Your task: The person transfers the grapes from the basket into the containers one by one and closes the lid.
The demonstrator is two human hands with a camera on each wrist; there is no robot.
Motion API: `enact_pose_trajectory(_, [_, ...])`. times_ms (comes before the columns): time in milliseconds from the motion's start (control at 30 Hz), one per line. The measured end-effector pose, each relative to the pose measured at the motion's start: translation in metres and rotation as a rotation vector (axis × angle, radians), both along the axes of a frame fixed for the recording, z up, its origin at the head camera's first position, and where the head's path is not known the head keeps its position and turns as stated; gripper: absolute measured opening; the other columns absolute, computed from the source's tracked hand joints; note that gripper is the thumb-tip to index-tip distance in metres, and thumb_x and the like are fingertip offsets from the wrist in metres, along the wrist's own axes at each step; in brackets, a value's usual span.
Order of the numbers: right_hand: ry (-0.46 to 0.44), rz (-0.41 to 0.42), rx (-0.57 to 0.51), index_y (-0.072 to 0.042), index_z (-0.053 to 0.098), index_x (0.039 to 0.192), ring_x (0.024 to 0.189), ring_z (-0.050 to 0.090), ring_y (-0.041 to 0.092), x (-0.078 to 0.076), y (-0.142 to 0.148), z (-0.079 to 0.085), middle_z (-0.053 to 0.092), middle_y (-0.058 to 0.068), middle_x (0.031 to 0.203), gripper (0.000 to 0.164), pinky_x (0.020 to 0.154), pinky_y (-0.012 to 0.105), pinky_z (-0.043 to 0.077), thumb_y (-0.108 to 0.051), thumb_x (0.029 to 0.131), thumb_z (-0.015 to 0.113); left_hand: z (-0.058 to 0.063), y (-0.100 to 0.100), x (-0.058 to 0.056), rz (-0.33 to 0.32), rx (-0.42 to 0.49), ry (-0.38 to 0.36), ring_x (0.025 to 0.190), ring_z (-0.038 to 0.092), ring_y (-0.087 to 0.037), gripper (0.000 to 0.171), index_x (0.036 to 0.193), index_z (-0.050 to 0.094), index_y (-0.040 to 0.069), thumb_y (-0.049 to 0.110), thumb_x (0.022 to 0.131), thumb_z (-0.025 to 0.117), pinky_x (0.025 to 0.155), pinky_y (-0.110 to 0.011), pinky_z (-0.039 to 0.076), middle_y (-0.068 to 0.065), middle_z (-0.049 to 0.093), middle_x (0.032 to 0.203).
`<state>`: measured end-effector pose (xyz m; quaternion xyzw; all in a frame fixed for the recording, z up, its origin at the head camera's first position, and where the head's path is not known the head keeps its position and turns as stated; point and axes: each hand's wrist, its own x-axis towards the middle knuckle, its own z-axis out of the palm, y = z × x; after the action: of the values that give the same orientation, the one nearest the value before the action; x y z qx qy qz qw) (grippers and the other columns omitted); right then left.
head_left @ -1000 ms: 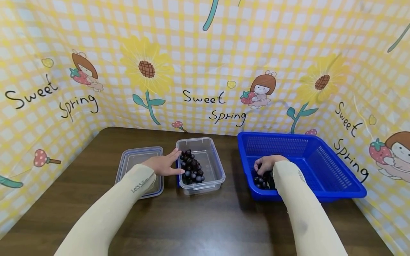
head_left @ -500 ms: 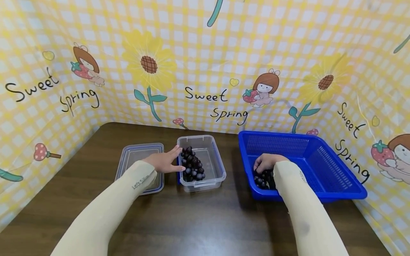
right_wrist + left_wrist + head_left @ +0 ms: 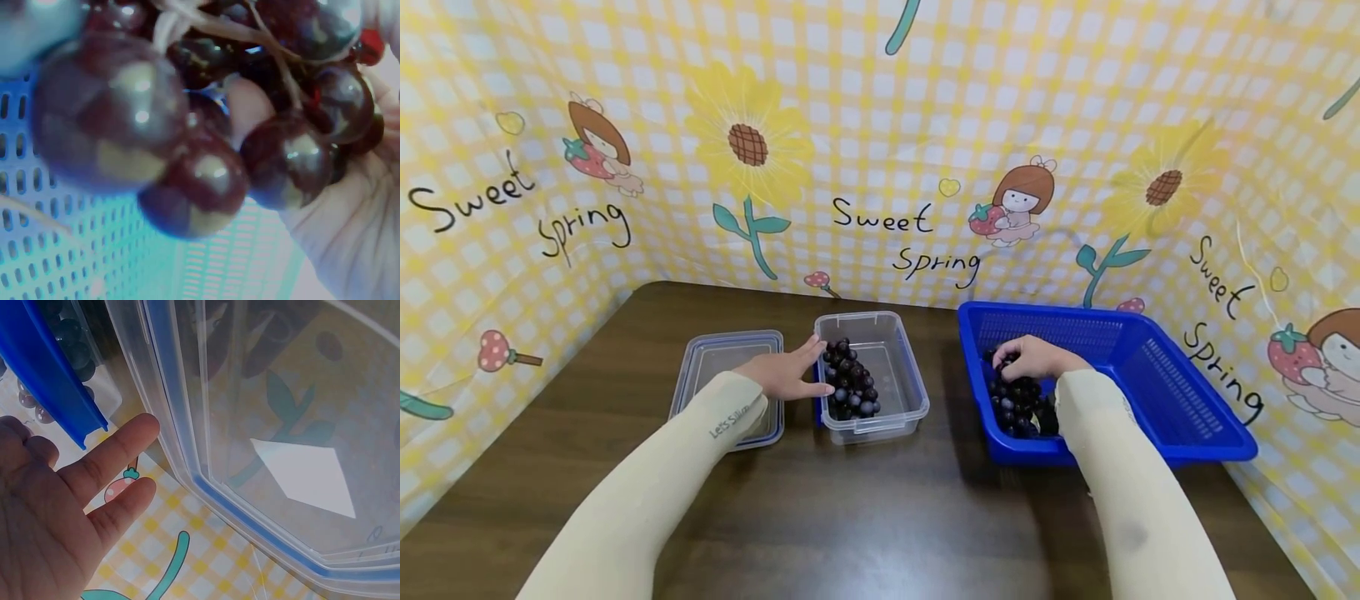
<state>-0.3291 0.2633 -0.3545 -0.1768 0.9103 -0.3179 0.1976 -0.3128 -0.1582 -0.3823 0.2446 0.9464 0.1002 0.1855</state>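
A bunch of dark grapes (image 3: 1021, 400) is at the left side of the blue basket (image 3: 1195, 400). My right hand (image 3: 1033, 358) grips it from above with curled fingers; in the right wrist view a fingertip shows among the grapes (image 3: 212, 181) and their stem. My left hand (image 3: 782, 375), fingers straight and spread, touches the left rim of the clear plastic container (image 3: 891, 429). Another bunch of grapes (image 3: 850, 383) lies along that container's left side. In the left wrist view the left hand (image 3: 75, 481) holds nothing, close to a blue latch flap (image 3: 53, 375).
A clear lid (image 3: 700, 375) with a blue seal lies left of the container, partly under the left forearm. All stand on a brown wooden table (image 3: 850, 517). A yellow checked cloth (image 3: 865, 150) rises behind and on both sides.
My right hand has risen slightly within the basket, and more of the gripped grape bunch shows below it. My left hand stays at the container's rim. The head view has tilted a little.
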Motion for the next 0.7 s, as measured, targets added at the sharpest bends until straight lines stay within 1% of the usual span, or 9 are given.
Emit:
enact_pose_trajectory(100, [0.072, 0.016, 0.005, 0.004, 0.066, 0.097, 0.066, 0.045, 0.016, 0.0, 0.0, 0.004, 0.059, 0.01, 0.095, 0.023, 0.059, 0.028, 0.039, -0.006, 0.077, 0.065, 0.002, 0.001, 0.0, 0.0, -0.007, 0.003, 0.123, 0.049, -0.039, 0.096, 0.154, 0.005, 0.007, 0.069, 0.09, 0.04, 0.071, -0.037, 0.051, -0.015, -0.002, 0.159])
enact_pose_trajectory(167, [0.122, 0.025, 0.012, 0.002, 0.067, 0.097, 0.081, 0.05, 0.021, 0.001, 0.001, 0.005, 0.061, 0.015, 0.104, 0.022, 0.067, 0.03, 0.042, -0.007, 0.077, 0.066, 0.003, 0.001, 0.001, 0.001, -0.007, -0.001, 0.123, 0.049, -0.04, 0.096, 0.154, 0.005, 0.007, 0.069, 0.09, 0.04, 0.07, -0.037, 0.051, -0.015, -0.002, 0.159])
enact_pose_trajectory(233, [0.163, 0.022, 0.009, 0.001, 0.068, 0.098, 0.094, 0.05, 0.026, 0.003, 0.002, 0.007, 0.061, 0.019, 0.113, 0.022, 0.074, 0.032, 0.042, -0.008, 0.077, 0.067, 0.003, 0.001, 0.001, 0.002, -0.005, -0.004, 0.123, 0.048, -0.041, 0.095, 0.154, 0.005, 0.006, 0.068, 0.091, 0.04, 0.07, -0.038, 0.051, -0.016, -0.002, 0.159])
enact_pose_trajectory(267, [0.174, 0.015, -0.002, 0.001, 0.069, 0.099, 0.097, 0.049, 0.027, 0.004, 0.002, 0.007, 0.061, 0.021, 0.116, 0.022, 0.076, 0.032, 0.042, -0.008, 0.078, 0.067, 0.003, 0.001, 0.001, 0.001, -0.003, -0.005, 0.123, 0.048, -0.041, 0.095, 0.154, 0.005, 0.006, 0.068, 0.091, 0.04, 0.07, -0.038, 0.051, -0.016, -0.002, 0.159])
enact_pose_trajectory(333, [0.186, -0.005, -0.032, 0.002, 0.069, 0.101, 0.095, 0.05, 0.026, 0.007, 0.004, 0.008, 0.06, 0.023, 0.119, 0.024, 0.074, 0.032, 0.042, -0.007, 0.079, 0.068, 0.003, 0.0, 0.001, 0.003, -0.005, -0.005, 0.123, 0.048, -0.041, 0.095, 0.154, 0.005, 0.007, 0.068, 0.091, 0.04, 0.071, -0.038, 0.051, -0.015, -0.002, 0.159])
enact_pose_trajectory(433, [0.177, -0.056, -0.093, 0.004, 0.067, 0.105, 0.073, 0.047, 0.018, 0.011, 0.007, 0.011, 0.06, 0.022, 0.116, 0.027, 0.063, 0.029, 0.04, -0.006, 0.08, 0.067, 0.002, 0.0, -0.001, 0.005, -0.01, -0.002, 0.123, 0.048, -0.04, 0.095, 0.154, 0.005, 0.007, 0.069, 0.091, 0.04, 0.071, -0.038, 0.051, -0.015, -0.002, 0.16])
enact_pose_trajectory(533, [0.159, -0.113, -0.148, 0.005, 0.065, 0.109, 0.06, 0.041, 0.013, 0.015, 0.008, 0.016, 0.06, 0.02, 0.111, 0.029, 0.054, 0.028, 0.038, -0.006, 0.083, 0.065, 0.0, 0.0, -0.001, 0.003, -0.005, -0.003, 0.122, 0.049, -0.04, 0.096, 0.154, 0.005, 0.007, 0.069, 0.09, 0.04, 0.072, -0.039, 0.051, -0.015, -0.003, 0.159])
enact_pose_trajectory(600, [0.15, -0.139, -0.182, 0.006, 0.063, 0.111, 0.06, 0.041, 0.012, 0.016, 0.008, 0.019, 0.059, 0.018, 0.11, 0.03, 0.053, 0.028, 0.039, -0.008, 0.085, 0.064, 0.0, 0.0, -0.001, 0.003, -0.008, -0.003, 0.122, 0.049, -0.04, 0.096, 0.154, 0.005, 0.008, 0.07, 0.09, 0.04, 0.075, -0.04, 0.051, -0.014, -0.003, 0.159])
enact_pose_trajectory(700, [0.14, -0.168, -0.251, 0.008, 0.061, 0.114, 0.071, 0.046, 0.013, 0.018, 0.007, 0.024, 0.057, 0.018, 0.113, 0.033, 0.057, 0.028, 0.042, -0.01, 0.087, 0.064, 0.001, -0.001, -0.001, 0.006, -0.01, -0.002, 0.123, 0.048, -0.04, 0.096, 0.154, 0.005, 0.008, 0.07, 0.09, 0.04, 0.078, -0.042, 0.051, -0.014, -0.003, 0.159])
